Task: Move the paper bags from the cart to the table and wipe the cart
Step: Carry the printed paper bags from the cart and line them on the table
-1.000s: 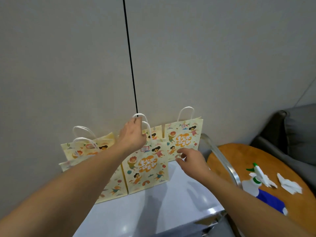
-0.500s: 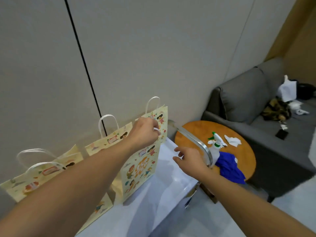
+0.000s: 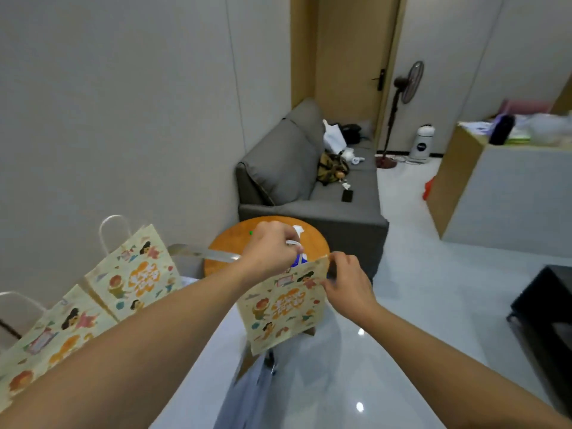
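Note:
A pale yellow paper bag [image 3: 283, 308] with cartoon prints hangs in the air past the cart's right end, in front of the round wooden table [image 3: 229, 243]. My left hand [image 3: 272, 247] grips its white handles from above. My right hand [image 3: 348, 281] pinches the bag's upper right corner. Two more printed bags stay on the white cart [image 3: 201, 351]: one bag [image 3: 136, 274] stands upright at the back, another bag [image 3: 52, 332] sits at the far left, partly behind my left forearm. A blue cloth and a white spray bottle on the table are mostly hidden by my left hand.
The cart's metal handle bar [image 3: 201, 253] runs between the cart and the table. A grey sofa [image 3: 306, 187] with clutter stands behind the table. A fan [image 3: 405, 97], a counter [image 3: 501, 187] and a dark low piece of furniture [image 3: 544, 311] stand to the right across a glossy white floor.
My left hand has carried one bag off the cart to the right, toward the round table. My right hand has taken hold of the bag's corner. My view has swung right.

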`<control>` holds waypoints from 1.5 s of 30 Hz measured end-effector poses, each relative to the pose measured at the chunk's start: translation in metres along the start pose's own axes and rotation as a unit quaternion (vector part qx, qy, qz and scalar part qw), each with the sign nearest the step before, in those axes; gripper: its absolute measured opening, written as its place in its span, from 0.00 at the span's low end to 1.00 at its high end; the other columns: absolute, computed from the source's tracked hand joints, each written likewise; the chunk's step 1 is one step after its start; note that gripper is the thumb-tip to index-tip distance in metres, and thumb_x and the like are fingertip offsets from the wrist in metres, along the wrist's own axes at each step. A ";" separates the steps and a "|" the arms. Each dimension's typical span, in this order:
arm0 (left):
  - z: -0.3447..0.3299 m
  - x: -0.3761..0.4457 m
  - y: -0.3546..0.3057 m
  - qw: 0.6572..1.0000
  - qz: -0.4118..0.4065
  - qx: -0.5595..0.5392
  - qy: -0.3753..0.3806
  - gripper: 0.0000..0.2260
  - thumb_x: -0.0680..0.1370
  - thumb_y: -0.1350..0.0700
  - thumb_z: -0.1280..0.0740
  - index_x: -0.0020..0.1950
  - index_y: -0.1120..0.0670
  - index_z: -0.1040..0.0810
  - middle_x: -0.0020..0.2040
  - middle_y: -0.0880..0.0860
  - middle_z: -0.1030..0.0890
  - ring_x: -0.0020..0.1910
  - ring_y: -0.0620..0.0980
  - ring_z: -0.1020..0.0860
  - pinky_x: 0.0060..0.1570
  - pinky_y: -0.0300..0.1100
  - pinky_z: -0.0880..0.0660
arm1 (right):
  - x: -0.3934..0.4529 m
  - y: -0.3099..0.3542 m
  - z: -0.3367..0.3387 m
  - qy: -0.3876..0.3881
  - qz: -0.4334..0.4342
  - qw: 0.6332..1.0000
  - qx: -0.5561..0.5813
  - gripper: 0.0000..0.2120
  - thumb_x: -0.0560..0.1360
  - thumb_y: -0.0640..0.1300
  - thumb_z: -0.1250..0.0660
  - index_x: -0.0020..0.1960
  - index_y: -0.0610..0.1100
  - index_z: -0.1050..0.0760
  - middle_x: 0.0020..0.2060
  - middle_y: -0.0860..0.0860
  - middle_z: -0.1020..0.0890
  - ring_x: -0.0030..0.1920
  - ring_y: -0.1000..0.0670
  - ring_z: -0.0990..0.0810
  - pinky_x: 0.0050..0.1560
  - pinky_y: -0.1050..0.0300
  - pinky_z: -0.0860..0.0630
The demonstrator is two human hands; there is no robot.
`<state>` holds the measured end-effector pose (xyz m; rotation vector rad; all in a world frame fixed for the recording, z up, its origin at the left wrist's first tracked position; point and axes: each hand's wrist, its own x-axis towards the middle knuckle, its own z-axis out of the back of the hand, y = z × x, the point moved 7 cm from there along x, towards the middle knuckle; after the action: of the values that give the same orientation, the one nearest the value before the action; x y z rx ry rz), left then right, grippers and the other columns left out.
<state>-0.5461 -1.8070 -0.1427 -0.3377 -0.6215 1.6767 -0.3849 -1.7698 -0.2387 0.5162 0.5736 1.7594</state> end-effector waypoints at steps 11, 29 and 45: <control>-0.202 -0.002 -0.269 0.964 -0.195 -0.015 0.180 0.04 0.77 0.54 0.27 0.42 0.51 0.16 0.42 0.49 0.17 0.38 0.44 0.19 0.33 0.35 0.25 | -0.082 -0.250 0.188 -0.055 -0.189 0.980 -0.039 0.10 0.78 0.43 0.35 0.55 0.52 0.17 0.50 0.51 0.17 0.51 0.47 0.19 0.50 0.54 0.23; -0.510 -0.199 -0.585 0.768 -0.453 0.020 0.452 0.05 0.75 0.52 0.27 0.40 0.50 0.15 0.39 0.48 0.17 0.41 0.45 0.20 0.41 0.43 0.21 | -0.399 -0.544 0.326 -0.193 -0.564 0.802 0.037 0.07 0.78 0.45 0.31 0.46 0.49 0.15 0.40 0.51 0.15 0.42 0.49 0.17 0.39 0.56 0.23; -0.690 -0.303 -0.764 0.532 -0.623 0.073 0.569 0.07 0.72 0.49 0.23 0.35 0.47 0.17 0.35 0.48 0.18 0.40 0.45 0.22 0.32 0.37 0.30 | -0.515 -0.685 0.386 -0.233 -0.746 0.623 0.024 0.06 0.76 0.47 0.31 0.45 0.50 0.16 0.40 0.49 0.17 0.42 0.47 0.19 0.37 0.58 0.30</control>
<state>0.5132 -1.8777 -0.3011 -0.5693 0.3413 -0.1216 0.4928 -2.0703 -0.3867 0.2894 0.4077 -0.0344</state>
